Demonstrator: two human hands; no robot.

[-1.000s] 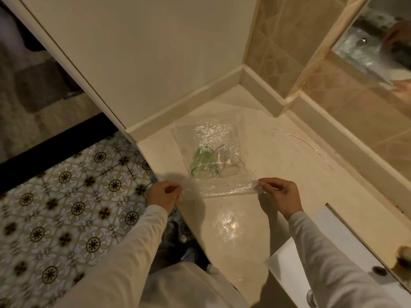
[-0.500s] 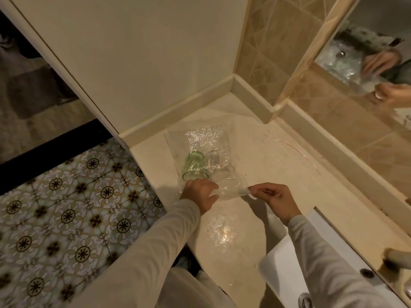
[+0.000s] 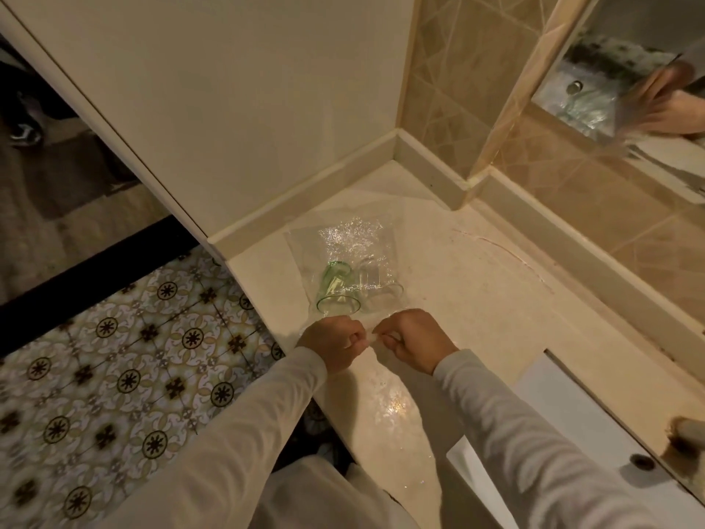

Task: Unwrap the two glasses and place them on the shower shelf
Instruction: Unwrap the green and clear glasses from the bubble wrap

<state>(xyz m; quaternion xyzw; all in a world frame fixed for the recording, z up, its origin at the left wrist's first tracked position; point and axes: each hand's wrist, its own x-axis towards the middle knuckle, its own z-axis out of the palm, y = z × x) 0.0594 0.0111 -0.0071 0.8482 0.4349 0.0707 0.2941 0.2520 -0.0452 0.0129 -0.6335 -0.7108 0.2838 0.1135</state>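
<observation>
Two glasses lie on their sides on the beige counter (image 3: 477, 299), inside a clear plastic wrap (image 3: 351, 242). The green glass (image 3: 335, 288) is on the left, the clear glass (image 3: 377, 280) right beside it, both mouths toward me. My left hand (image 3: 332, 343) and my right hand (image 3: 416, 339) are close together just in front of the glasses, each pinching the near edge of the wrap. Both fists are closed on the plastic. No shower shelf shows in this view.
A white cabinet side (image 3: 229, 89) and tiled wall (image 3: 457, 70) enclose the counter's back corner. A mirror (image 3: 625, 82) hangs at upper right. A white sink (image 3: 572, 433) sits at lower right. Patterned floor tiles (image 3: 114, 357) lie left of the counter edge.
My hands were apart, stretching the wrap's near edge; both have moved inward and now meet in front of the glasses, gathering the plastic between them.
</observation>
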